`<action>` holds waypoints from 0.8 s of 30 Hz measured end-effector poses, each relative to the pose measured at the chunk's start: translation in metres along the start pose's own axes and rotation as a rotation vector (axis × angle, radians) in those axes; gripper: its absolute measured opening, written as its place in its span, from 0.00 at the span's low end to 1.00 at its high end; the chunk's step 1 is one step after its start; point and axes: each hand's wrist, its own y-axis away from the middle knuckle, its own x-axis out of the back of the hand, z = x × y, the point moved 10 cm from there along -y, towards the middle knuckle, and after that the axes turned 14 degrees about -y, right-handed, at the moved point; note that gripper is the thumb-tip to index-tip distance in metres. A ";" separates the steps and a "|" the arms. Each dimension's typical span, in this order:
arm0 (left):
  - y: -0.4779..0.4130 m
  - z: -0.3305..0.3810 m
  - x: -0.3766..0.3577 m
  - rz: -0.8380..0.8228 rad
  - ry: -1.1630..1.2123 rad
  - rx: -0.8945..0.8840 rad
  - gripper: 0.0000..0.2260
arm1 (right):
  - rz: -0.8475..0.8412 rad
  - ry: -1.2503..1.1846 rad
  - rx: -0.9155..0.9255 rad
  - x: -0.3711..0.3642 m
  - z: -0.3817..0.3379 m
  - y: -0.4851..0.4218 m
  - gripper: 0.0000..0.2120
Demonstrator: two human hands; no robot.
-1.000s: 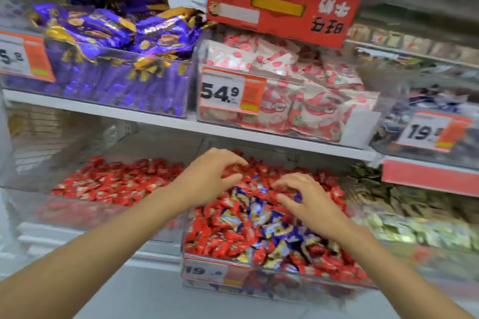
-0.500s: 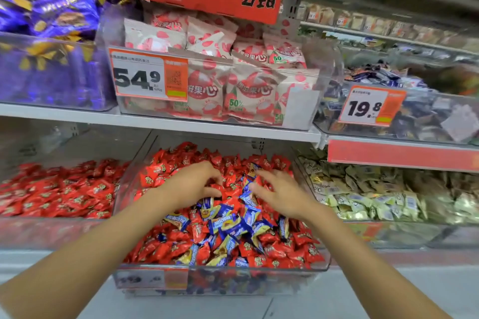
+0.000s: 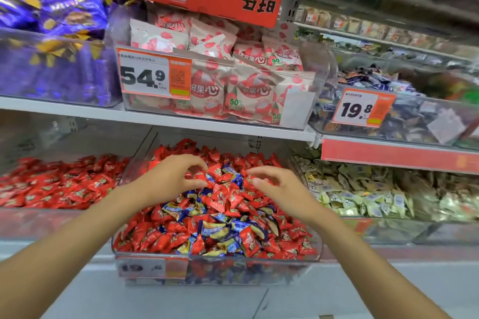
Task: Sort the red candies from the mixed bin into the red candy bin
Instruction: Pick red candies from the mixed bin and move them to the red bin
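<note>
The mixed bin is a clear plastic tub on the lower shelf, heaped with red candies and blue-and-gold candies. To its left the red candy bin holds only red wrapped candies. My left hand hovers over the back of the mixed heap with curled, spread fingers and nothing visibly held. My right hand sits opposite it, fingers apart, fingertips touching red candies at the heap's top.
A white shelf edge runs just above the bins, carrying tubs of pink-and-white packets and purple bags. A bin of pale green candies stands to the right. Price tags hang on the tub fronts.
The view shifted left to centre on the mixed bin. Both hands moved further back over the heap and their fingers opened wider.
</note>
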 end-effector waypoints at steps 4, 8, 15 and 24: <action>-0.009 0.028 -0.017 -0.116 0.127 -0.040 0.17 | 0.009 0.269 -0.092 0.011 0.038 -0.012 0.21; -0.005 0.039 -0.058 -0.383 -0.031 -0.099 0.19 | -0.162 0.379 -0.189 -0.027 0.061 -0.016 0.37; -0.004 0.024 -0.036 -0.189 0.103 -0.060 0.11 | -0.224 0.219 0.009 -0.048 0.039 -0.011 0.18; -0.002 0.029 -0.018 -0.118 0.231 -0.004 0.15 | -0.018 0.021 -0.007 0.005 0.019 -0.012 0.23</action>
